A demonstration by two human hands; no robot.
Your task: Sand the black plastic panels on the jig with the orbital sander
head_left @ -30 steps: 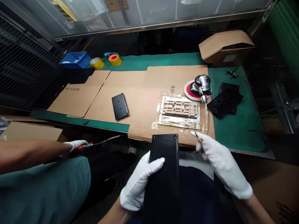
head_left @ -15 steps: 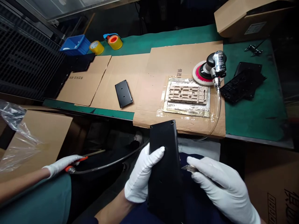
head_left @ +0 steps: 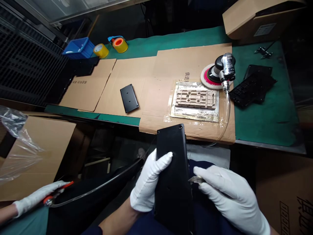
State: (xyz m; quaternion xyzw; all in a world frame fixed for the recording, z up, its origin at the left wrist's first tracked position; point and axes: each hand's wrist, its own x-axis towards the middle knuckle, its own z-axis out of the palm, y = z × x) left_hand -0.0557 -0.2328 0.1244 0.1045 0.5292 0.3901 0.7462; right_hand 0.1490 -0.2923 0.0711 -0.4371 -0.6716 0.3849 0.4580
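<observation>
My left hand (head_left: 149,184), in a white glove, grips a long black rectangular panel (head_left: 174,176) by its left side, thumb lying across its face. The panel is tilted upright over my lap, with screw holes at its top corners. My gloved right hand (head_left: 230,195) pinches a small knife blade (head_left: 196,179) between thumb and fingers. The blade's tip points left, at or very close to the panel's right edge; whether it touches I cannot tell. A smaller-looking black panel (head_left: 129,98) lies on the cardboard (head_left: 149,75) of the bench.
A pale slotted block (head_left: 195,99) sits on a taped-down plate, beside a round pneumatic sander (head_left: 216,73) with its hose. Black parts (head_left: 254,85) lie at right. Tape rolls (head_left: 120,45) and a blue bin (head_left: 78,48) stand at back left. A co-worker's gloved hand (head_left: 40,195) holds an orange-handled air tool.
My right hand has shifted slightly left, bringing the blade closer to the panel's edge. The co-worker's hand with the air tool has moved down and left.
</observation>
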